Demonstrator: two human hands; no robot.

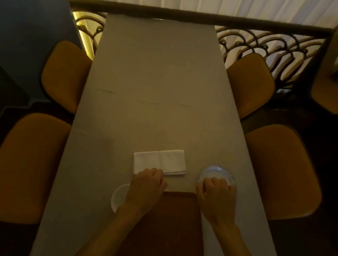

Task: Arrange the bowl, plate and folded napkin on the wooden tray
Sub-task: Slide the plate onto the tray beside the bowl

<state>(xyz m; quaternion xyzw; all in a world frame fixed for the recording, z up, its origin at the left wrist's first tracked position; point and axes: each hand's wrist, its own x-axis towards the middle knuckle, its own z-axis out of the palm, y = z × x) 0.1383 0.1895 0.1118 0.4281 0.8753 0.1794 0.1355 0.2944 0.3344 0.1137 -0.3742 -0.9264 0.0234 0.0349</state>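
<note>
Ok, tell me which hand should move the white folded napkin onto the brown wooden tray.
Left. The left hand already rests on the white folded napkin's near edge, just beyond the empty brown wooden tray. The right hand is busy on the clear glass bowl.

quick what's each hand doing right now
Left hand: closed on the near edge of the napkin.
Right hand: curled over the glass bowl; a firm grip cannot be told.

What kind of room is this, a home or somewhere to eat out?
Probably a restaurant dining room: a long table under a grey cloth, matching mustard-yellow padded chairs along both sides, and an ornate dark iron railing before white curtains.
</note>
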